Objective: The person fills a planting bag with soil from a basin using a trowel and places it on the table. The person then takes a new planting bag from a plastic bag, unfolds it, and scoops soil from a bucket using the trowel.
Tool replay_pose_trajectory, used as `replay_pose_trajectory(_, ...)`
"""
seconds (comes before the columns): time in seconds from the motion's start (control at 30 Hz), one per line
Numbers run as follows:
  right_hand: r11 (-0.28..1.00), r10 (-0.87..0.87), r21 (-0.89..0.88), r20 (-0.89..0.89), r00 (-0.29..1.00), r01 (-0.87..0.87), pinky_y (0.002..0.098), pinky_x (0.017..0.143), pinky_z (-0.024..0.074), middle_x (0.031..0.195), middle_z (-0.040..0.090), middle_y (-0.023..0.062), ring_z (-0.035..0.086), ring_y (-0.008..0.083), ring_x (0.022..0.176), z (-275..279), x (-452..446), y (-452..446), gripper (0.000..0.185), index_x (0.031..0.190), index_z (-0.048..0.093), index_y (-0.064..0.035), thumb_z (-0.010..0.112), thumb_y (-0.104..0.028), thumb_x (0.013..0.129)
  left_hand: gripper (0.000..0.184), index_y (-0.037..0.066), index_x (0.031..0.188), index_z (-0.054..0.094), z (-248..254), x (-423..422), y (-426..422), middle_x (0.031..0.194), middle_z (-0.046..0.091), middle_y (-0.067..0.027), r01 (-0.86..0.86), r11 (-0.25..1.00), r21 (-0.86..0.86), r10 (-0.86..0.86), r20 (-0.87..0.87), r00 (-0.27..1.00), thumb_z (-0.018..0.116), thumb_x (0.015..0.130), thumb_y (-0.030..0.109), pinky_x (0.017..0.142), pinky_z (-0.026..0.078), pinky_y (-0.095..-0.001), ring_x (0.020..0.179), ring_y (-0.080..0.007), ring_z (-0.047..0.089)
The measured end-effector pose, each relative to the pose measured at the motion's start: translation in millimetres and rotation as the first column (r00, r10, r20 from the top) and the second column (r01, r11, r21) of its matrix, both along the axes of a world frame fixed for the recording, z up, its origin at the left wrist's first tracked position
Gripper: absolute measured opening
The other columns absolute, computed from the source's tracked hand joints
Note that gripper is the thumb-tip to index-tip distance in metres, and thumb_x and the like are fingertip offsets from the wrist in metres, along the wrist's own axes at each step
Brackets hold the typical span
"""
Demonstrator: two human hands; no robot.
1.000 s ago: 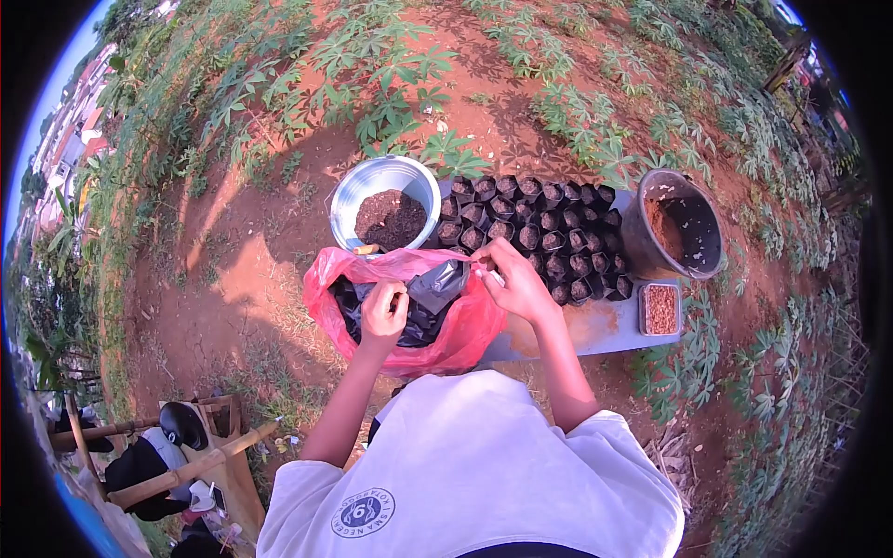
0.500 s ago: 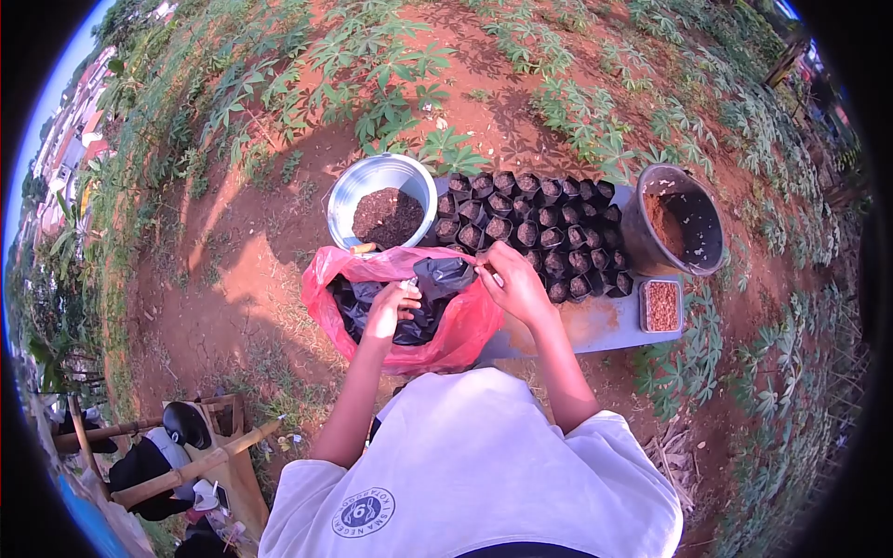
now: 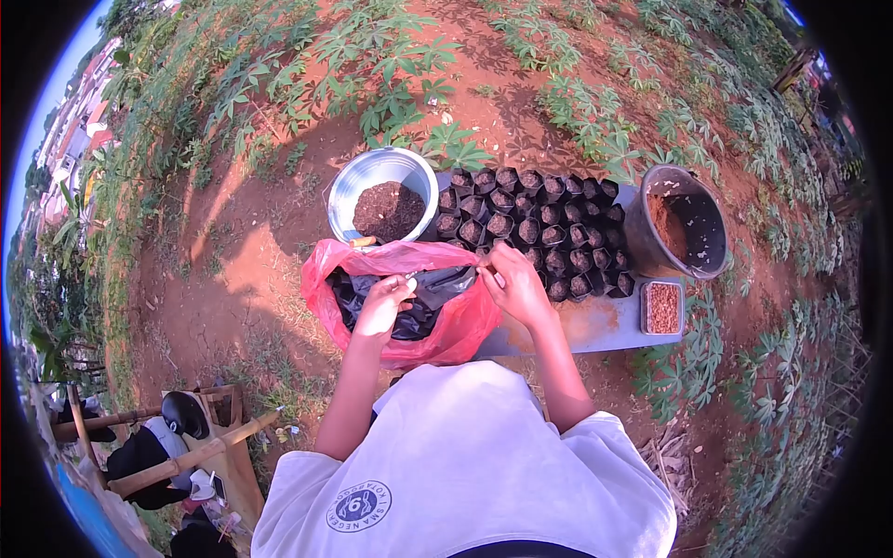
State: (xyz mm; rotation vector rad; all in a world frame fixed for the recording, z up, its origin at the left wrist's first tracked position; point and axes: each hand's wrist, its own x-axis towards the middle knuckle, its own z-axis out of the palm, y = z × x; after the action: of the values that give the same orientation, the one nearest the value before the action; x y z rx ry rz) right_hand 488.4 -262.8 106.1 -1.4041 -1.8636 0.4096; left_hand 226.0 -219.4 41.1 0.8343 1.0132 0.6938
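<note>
Near centre, black plastic (image 3: pixel 439 290) may be buried if the pink bag (image 3: pixel 473 325), seemingly pinched by the right hand (image 3: pixel 518 288)'s fingers, is let slip; the left hand (image 3: pixel 379 305)'s grip cannot be told.

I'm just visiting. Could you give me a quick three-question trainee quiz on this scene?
1. True or false: the left hand is over the opening of the pink bag.
2. Which is nearest the small clear tub? (a) silver basin (b) dark bucket (c) pink bag
3. Fill in: the soil-filled bags standing in rows on the table are coloured ____.

Key: 1. True; 2. b; 3. black.
</note>
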Motion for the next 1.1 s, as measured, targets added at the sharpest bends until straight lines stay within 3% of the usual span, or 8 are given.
replay_pose_trajectory(0.2,0.999,-0.019,-0.045,-0.097,0.995,0.014,0.0406,0.073,0.0474,0.08,0.055,0.0137,0.058,0.0334,0.078,-6.4,-2.7,-4.0,0.01,0.085,0.057,0.0008,0.065,-0.005,0.084,0.014,0.011,0.096,0.063,14.4,0.4,-0.4,0.091,0.062,0.0024,0.0,1.0,-0.012,0.0,-0.044,0.999,0.063,0.096,0.026,0.076,0.044,-0.0252,0.086,-0.0093,0.059)
replay_pose_trajectory(0.27,0.998,-0.051,-0.033,-0.154,0.987,0.047,0.0341,0.062,0.0465,0.079,0.054,0.0112,0.057,0.0249,0.069,-11.0,-2.0,-2.8,0.008,0.084,0.057,0.0009,0.064,-0.002,0.084,0.014,0.012,0.097,0.064,15.5,4.7,-2.9,0.093,0.062,0.0027,-0.038,0.998,-0.043,0.036,-0.046,0.998,0.062,0.096,0.026,0.076,0.043,-0.024,0.086,-0.0082,0.058)
replay_pose_trajectory(0.37,0.991,-0.088,-0.118,-0.24,0.967,0.061,0.0309,0.059,0.0448,0.078,0.052,0.0094,0.054,0.0204,0.065,-6.3,-3.3,-3.8,0.009,0.083,0.057,0.0009,0.064,-0.003,0.084,0.013,0.01,0.102,0.063,2.5,7.8,-11.9,0.094,0.062,0.0023,-0.073,0.997,-0.003,0.073,-0.042,0.996,0.061,0.096,0.022,0.076,0.042,-0.0234,0.087,-0.0074,0.057)
replay_pose_trajectory(0.43,0.988,-0.106,-0.138,-0.237,0.966,0.075,0.0313,0.06,0.0463,0.078,0.053,0.009,0.056,0.0202,0.065,-11.1,-2.8,-3.4,0.009,0.084,0.056,0.0006,0.064,-0.003,0.084,0.022,0.009,0.106,0.063,-8.1,9.6,-20.1,0.097,0.064,0.0014,-0.037,0.98,0.197,0.05,-0.065,0.997,0.06,0.098,0.029,0.081,0.044,-0.0256,0.092,-0.0107,0.062)
replay_pose_trajectory(0.57,0.972,-0.162,-0.21,-0.252,0.954,0.109,0.0306,0.061,0.0474,0.078,0.054,0.0078,0.057,0.0182,0.066,-16.6,-6.2,-3.7,0.01,0.084,0.055,0.0004,0.064,-0.003,0.083,0.013,0.004,0.103,0.062,-7.0,16.8,-29.5,0.085,0.057,0.0037,-0.05,0.964,0.262,0.092,-0.151,0.984,0.063,0.096,0.014,0.073,0.04,-0.0205,0.079,-0.004,0.049)
replay_pose_trajectory(0.7,0.974,-0.16,-0.2,-0.303,0.939,0.102,0.0303,0.06,0.047,0.077,0.054,0.0074,0.056,0.0173,0.065,-22.8,-9.9,-2.4,0.011,0.084,0.054,0.0005,0.064,-0.003,0.083,0.008,0.004,0.093,0.06,-14.9,19.2,-28.7,0.08,0.05,0.007,-0.071,0.928,0.367,0.117,-0.106,0.988,0.067,0.092,0.007,0.069,0.037,-0.0189,0.074,-0.0024,0.044)
replay_pose_trajectory(0.9,0.976,-0.119,-0.206,-0.253,0.96,0.066,0.0306,0.06,0.0458,0.076,0.053,0.0072,0.055,0.0173,0.065,-23.6,-4.6,-8.9,0.012,0.082,0.052,0.0,0.063,-0.001,0.082,0.008,0.005,0.089,0.058,-13.5,8.8,-29.7,0.089,0.053,0.0051,-0.052,0.803,0.594,0.149,-0.115,0.982,0.066,0.091,0.003,0.069,0.038,-0.0194,0.074,-0.0029,0.046)
replay_pose_trajectory(1.1,0.974,-0.141,-0.217,-0.35,0.926,0.066,0.0281,0.059,0.0419,0.076,0.052,0.0052,0.051,0.0127,0.066,-22.4,-8.2,-11.4,0.014,0.081,0.05,-0.0003,0.063,-0.002,0.083,0.011,0.001,0.09,0.059,-3.4,8.3,-29.8,0.09,0.055,-0.0007,-0.12,0.885,0.451,0.155,-0.04,0.987,0.069,0.086,0.004,0.075,0.043,-0.0242,0.081,-0.009,0.053)
